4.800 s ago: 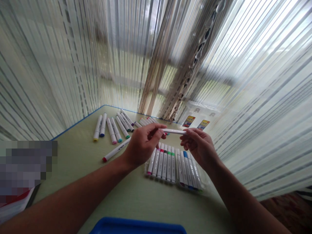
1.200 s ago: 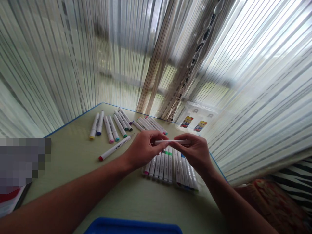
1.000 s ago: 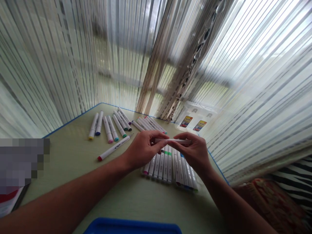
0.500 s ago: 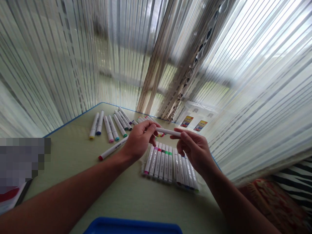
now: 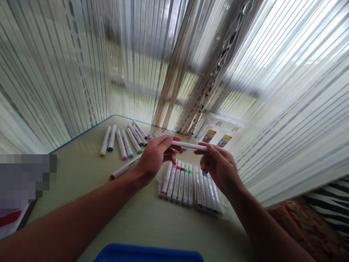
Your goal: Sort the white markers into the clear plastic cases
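Observation:
A white marker (image 5: 188, 145) is held level between my two hands, above the far part of the table. My left hand (image 5: 156, 153) pinches its left end and my right hand (image 5: 219, 162) pinches its right end; both ends are covered by fingers. Just below sits a clear case (image 5: 174, 198) with white markers (image 5: 181, 183) lying side by side in two sections, several with coloured bands or tips. Left of my left hand, several loose markers (image 5: 132, 140) lie on the table, and a red-tipped marker (image 5: 124, 169) rests close to my left wrist.
Behind my right hand stands a clear plastic lid (image 5: 222, 127) with two yellow labels. A blue tray edge (image 5: 149, 251) shows at the table's (image 5: 120, 214) near side. String curtains (image 5: 131, 65) hang behind, and patterned fabric (image 5: 308, 222) lies at the lower right.
My right hand has shifted slightly right along the marker, so more of the marker's white barrel shows between my hands. The case and the loose markers have stayed in place.

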`<state>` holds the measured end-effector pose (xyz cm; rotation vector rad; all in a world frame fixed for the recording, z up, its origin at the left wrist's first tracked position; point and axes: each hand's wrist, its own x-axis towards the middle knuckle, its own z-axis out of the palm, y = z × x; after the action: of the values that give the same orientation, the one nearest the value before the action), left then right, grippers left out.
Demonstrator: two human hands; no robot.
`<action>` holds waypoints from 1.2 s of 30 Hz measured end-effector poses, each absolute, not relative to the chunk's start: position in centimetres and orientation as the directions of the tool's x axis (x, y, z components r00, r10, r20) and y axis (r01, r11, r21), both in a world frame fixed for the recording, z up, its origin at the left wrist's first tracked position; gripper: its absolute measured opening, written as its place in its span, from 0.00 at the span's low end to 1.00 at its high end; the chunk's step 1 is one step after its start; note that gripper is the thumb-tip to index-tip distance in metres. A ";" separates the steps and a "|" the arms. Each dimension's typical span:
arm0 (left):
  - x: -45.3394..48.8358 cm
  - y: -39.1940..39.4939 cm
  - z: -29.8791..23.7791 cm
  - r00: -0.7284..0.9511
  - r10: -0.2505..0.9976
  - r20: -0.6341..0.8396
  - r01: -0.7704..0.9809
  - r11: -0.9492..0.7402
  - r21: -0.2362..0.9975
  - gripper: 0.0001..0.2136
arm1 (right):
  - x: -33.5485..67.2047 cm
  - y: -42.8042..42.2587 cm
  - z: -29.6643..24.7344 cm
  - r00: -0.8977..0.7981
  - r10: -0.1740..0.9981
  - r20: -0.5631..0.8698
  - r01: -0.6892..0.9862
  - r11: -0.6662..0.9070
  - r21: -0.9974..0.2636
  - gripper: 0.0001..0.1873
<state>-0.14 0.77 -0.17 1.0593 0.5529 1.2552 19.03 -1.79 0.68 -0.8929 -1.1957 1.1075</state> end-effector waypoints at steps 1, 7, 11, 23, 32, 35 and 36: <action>-0.1 0.8 -0.2 0.284 0.937 0.202 -0.489 -0.040 0.872 0.12 | 19.1 -1.8 0.7 0.033 0.969 0.243 -0.171 0.245 -0.954 0.11; -0.1 0.6 -0.1 0.335 0.909 0.249 -0.470 -0.068 0.880 0.14 | 19.3 -1.4 0.5 0.100 0.963 0.249 -0.141 0.261 -0.955 0.12; -0.1 0.6 -0.1 0.341 0.897 0.280 -0.405 -0.128 0.905 0.15 | 19.5 -1.3 0.3 0.123 0.956 0.267 -0.137 0.283 -0.949 0.12; 0.0 1.1 -0.8 0.301 0.885 0.356 -0.243 -0.290 0.926 0.14 | 19.4 -1.3 0.1 0.144 0.948 0.284 -0.088 0.298 -0.950 0.13; 0.0 0.8 -0.6 0.319 0.898 0.305 -0.080 -0.295 0.952 0.11 | 18.9 -1.8 -0.1 0.043 0.940 0.339 0.064 0.336 -0.940 0.11; 0.0 0.5 -0.6 0.374 0.878 0.298 -0.010 -0.318 0.948 0.12 | 18.6 -2.0 -0.2 0.000 0.941 0.339 0.103 0.337 -0.936 0.12; 0.0 0.4 -0.6 0.397 0.868 0.299 0.010 -0.329 0.944 0.12 | 18.5 -2.0 -0.3 -0.018 0.941 0.338 0.116 0.337 -0.934 0.12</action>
<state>0.01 0.36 -0.63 1.6649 0.7835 1.0857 18.48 -1.99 -0.28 -1.0326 -1.4359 0.8902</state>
